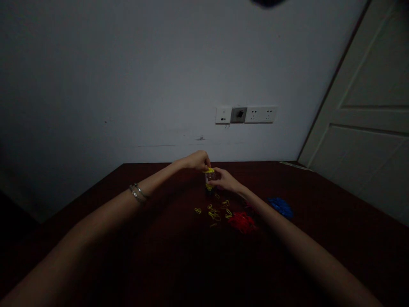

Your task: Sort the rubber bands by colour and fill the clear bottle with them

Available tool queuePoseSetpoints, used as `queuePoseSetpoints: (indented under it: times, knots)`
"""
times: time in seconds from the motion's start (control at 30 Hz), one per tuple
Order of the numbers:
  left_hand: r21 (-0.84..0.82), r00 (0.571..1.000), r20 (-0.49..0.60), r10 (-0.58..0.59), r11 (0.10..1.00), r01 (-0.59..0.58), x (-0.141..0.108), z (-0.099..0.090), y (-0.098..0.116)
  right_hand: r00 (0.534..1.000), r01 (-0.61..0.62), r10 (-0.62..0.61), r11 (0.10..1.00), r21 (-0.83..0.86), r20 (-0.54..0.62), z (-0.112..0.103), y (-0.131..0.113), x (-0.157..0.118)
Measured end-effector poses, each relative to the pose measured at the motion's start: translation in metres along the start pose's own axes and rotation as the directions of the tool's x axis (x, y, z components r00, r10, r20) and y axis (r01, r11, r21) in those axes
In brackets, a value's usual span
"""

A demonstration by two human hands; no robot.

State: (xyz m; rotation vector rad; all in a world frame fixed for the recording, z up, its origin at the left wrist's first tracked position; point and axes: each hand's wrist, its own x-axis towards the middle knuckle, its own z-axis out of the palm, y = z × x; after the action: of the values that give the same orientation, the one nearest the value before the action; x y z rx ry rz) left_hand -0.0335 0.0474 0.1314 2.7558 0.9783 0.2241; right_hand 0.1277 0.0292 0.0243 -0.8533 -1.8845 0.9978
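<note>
A small clear jar (209,177) stands upright on the dark table, with yellow bands in its mouth and more low inside it. My right hand (225,180) is wrapped round the jar's right side. At the jar's mouth, the closed fingers of my left hand (200,160) pinch the yellow bands (210,170). Several loose yellow bands (213,214) lie scattered on the table just in front of the jar. Beside them, to the right, is a pile of red bands (242,222).
A blue pile (280,207) lies on the table (153,256) beyond my right forearm. Behind the table's back edge rises a pale wall with sockets (260,114). A panelled door (367,128) stands at the right.
</note>
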Motion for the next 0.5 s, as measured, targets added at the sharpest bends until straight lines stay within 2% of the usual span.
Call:
queuePoseSetpoints:
  times: [0.13, 0.3, 0.5]
  knots:
    - [0.135, 0.990, 0.127, 0.058, 0.988, -0.075, 0.010, -0.006, 0.009, 0.999, 0.021, -0.026, 0.990, -0.137, -0.033, 0.001, 0.009, 0.002]
    - [0.181, 0.959, 0.281, 0.037, 0.979, -0.091, 0.022, -0.006, 0.015, 0.999, -0.002, -0.009, 0.976, -0.220, -0.046, 0.000, 0.008, 0.003]
    - [0.163, 0.967, 0.253, 0.016, 0.985, -0.059, 0.027, -0.007, 0.014, 0.999, -0.024, 0.016, 0.983, -0.181, -0.047, 0.000, 0.007, 0.002]
